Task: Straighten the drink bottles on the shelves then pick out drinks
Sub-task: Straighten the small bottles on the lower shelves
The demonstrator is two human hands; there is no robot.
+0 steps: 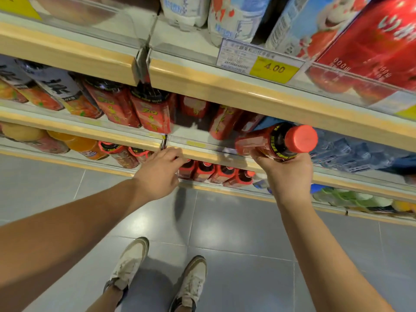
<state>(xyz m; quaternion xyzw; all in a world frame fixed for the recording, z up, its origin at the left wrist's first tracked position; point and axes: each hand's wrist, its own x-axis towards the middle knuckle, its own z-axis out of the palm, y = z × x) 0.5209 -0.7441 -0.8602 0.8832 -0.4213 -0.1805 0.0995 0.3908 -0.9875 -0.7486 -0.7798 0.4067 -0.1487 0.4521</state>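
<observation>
While in the right hand (290,174), red-capped bottle (270,143) below "4.00" price tag (273,68)

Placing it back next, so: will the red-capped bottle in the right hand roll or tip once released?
The bottle lies nearly on its side in the right hand, so it would probably roll if released like that. It looks dark up to the neck, so it is likely full and heavy for its size. The glossy label may be slippery.

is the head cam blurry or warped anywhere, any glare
Head view: wide-angle warp bows the shelf edges; the upper cartons and price tag look soft; the red-capped bottle in the right hand is sharper; faint sheen on the floor tiles.
</observation>
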